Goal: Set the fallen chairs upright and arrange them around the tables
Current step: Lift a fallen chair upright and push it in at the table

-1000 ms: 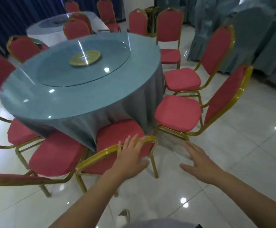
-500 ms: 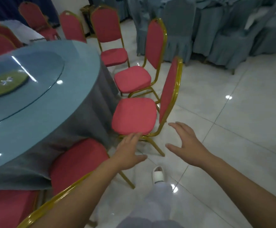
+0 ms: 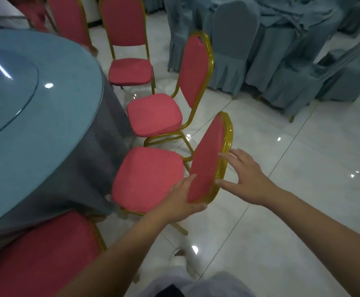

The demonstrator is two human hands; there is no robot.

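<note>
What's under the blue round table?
Only its grey skirt shows, hanging from the table toward the floor. A red chair stands right at it. Legs and anything beneath are covered.

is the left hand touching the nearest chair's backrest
Touching. Head view: the left hand lies against the backrest, thumb round its lower gold edge, no gap visible.

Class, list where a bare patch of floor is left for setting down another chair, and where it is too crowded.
Free: the white tiled floor right of the nearest chair, bordered at the far side by the covered grey chairs. Crowded: along the table edge, where red chairs stand seat beside seat with only narrow gaps.
</note>
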